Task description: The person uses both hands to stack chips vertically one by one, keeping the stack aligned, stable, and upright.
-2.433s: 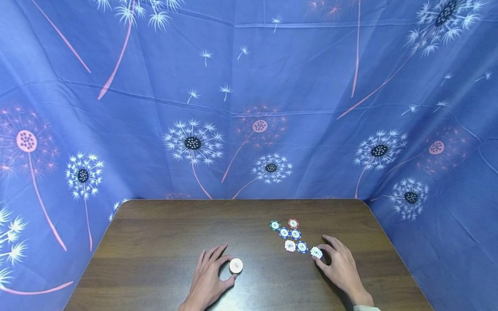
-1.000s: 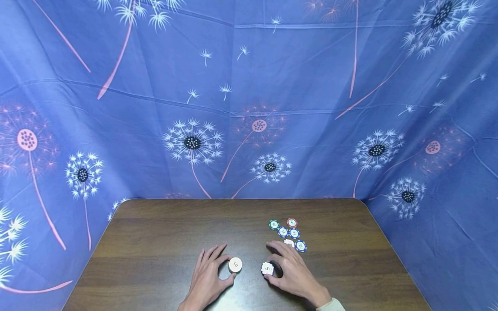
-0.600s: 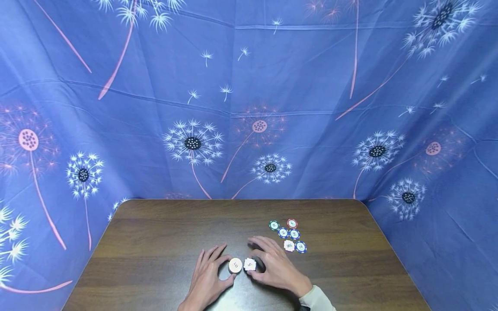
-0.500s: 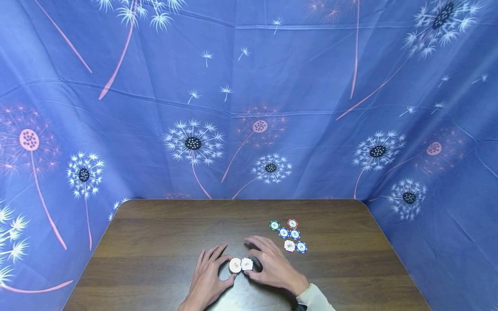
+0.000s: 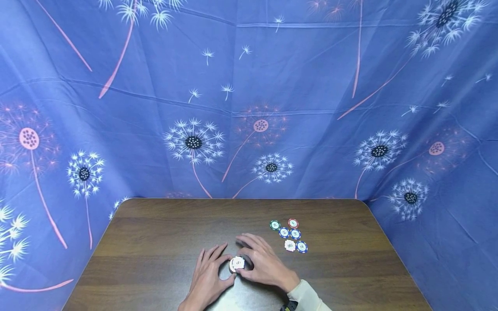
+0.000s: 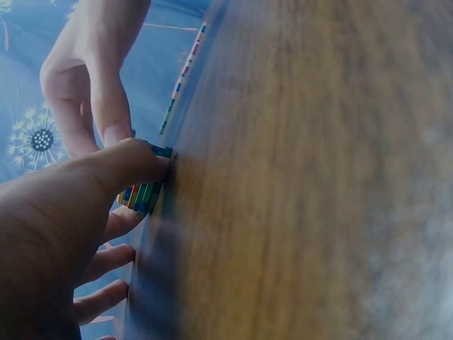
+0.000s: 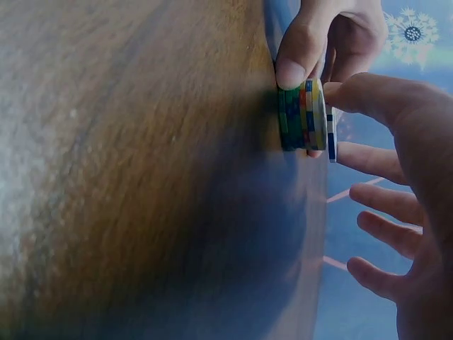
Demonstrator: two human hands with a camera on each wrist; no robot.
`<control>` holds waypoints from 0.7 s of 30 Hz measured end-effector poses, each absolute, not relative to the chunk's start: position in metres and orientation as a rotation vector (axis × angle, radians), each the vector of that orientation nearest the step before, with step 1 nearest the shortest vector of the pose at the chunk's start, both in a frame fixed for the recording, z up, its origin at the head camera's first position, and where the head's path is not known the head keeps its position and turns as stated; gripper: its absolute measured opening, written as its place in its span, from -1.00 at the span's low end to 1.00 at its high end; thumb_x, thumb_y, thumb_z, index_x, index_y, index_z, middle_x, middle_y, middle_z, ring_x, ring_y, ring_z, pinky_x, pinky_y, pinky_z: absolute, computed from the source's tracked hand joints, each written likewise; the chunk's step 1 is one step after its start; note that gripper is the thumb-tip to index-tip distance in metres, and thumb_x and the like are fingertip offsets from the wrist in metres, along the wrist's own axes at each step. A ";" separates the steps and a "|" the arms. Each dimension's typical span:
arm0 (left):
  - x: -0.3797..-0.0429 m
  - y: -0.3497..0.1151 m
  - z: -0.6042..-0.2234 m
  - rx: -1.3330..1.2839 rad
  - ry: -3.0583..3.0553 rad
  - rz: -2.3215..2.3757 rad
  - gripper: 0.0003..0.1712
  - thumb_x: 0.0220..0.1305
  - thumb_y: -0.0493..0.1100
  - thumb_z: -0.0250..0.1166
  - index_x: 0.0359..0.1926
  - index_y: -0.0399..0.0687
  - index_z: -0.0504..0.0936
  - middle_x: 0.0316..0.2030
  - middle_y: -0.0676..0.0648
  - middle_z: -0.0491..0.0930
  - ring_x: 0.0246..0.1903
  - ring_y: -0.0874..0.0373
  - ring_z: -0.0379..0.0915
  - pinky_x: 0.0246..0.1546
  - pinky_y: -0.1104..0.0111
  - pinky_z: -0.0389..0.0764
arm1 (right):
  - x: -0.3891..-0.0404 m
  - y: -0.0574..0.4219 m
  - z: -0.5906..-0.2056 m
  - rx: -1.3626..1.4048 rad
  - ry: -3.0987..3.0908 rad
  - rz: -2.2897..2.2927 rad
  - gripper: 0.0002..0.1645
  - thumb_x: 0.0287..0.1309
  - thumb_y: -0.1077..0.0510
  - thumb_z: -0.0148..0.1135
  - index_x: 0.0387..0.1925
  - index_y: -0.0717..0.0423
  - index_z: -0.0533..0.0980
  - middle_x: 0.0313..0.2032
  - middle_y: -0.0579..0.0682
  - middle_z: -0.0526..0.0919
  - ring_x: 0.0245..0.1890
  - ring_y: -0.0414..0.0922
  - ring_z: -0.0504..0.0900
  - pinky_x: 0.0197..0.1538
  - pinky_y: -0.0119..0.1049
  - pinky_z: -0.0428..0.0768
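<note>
My left hand (image 5: 208, 276) holds a short stack of poker chips (image 7: 301, 117) between thumb and forefinger, its other fingers spread. Green, red, blue and yellow edges show in the stack, which stands on the table. Thumb and forefinger of my right hand (image 5: 266, 264) pinch a white poker chip (image 5: 239, 262) marked 5. This chip overlaps most of the stack's top, offset a little to the right. A thin gap between chip and stack seems to show in the right wrist view.
Right of the hands, loose chips lie flat on the brown wooden table (image 5: 155, 242): a green chip (image 5: 275, 225), a red chip (image 5: 293, 223), several blue chips (image 5: 301, 246) and a white 500 chip (image 5: 289, 245). A blue dandelion-print cloth (image 5: 249, 86) hangs around the table.
My right hand has carried the white 5 chip leftward from beside the loose chips to over the stack. My left hand has stayed in place at the stack.
</note>
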State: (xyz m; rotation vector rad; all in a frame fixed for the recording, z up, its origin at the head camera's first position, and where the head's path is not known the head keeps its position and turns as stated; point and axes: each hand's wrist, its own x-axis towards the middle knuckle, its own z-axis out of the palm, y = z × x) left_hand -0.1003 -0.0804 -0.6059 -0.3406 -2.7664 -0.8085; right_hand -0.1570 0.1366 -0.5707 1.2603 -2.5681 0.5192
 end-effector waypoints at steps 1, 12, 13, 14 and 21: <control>-0.100 -0.080 -0.606 -0.340 -2.766 -0.807 -0.52 -0.01 0.10 0.65 -0.03 0.15 0.81 0.39 -0.06 0.58 0.41 -0.18 0.42 0.48 -0.36 0.20 | -0.157 0.136 -0.571 1.261 -2.570 0.517 -0.55 0.02 -0.17 0.64 -0.12 -0.04 0.75 0.39 0.08 0.57 0.45 0.14 0.48 0.46 0.15 0.49; -0.099 -0.080 -0.605 -0.341 -2.755 -0.787 -0.49 0.01 0.11 0.63 0.01 0.08 0.82 0.39 -0.07 0.58 0.41 -0.18 0.42 0.49 -0.35 0.20 | -0.157 0.131 -0.572 1.271 -2.571 0.499 -0.53 0.06 -0.22 0.63 -0.11 -0.05 0.75 0.39 0.08 0.57 0.44 0.14 0.49 0.46 0.13 0.49; -0.099 -0.081 -0.605 -0.339 -2.756 -0.786 -0.49 0.01 0.11 0.63 0.00 0.09 0.82 0.39 -0.07 0.59 0.41 -0.18 0.42 0.49 -0.35 0.20 | -0.157 0.131 -0.572 1.272 -2.574 0.499 -0.52 0.06 -0.23 0.63 -0.11 -0.05 0.75 0.39 0.09 0.57 0.44 0.14 0.49 0.46 0.13 0.49; -0.099 -0.081 -0.605 -0.337 -2.759 -0.786 -0.49 0.01 0.11 0.63 0.00 0.09 0.82 0.39 -0.07 0.58 0.41 -0.18 0.42 0.49 -0.35 0.20 | -0.157 0.131 -0.572 1.271 -2.580 0.504 -0.52 0.07 -0.23 0.63 -0.10 -0.05 0.75 0.39 0.09 0.57 0.45 0.14 0.48 0.46 0.13 0.49; -0.099 -0.081 -0.607 -0.342 -2.744 -0.771 -0.50 0.02 0.13 0.63 -0.01 0.09 0.82 0.39 -0.05 0.59 0.40 -0.18 0.43 0.48 -0.34 0.23 | -0.153 0.138 -0.562 1.177 -2.608 0.584 -0.48 0.15 -0.21 0.59 0.02 -0.03 0.74 0.40 0.09 0.56 0.46 0.10 0.46 0.44 0.13 0.50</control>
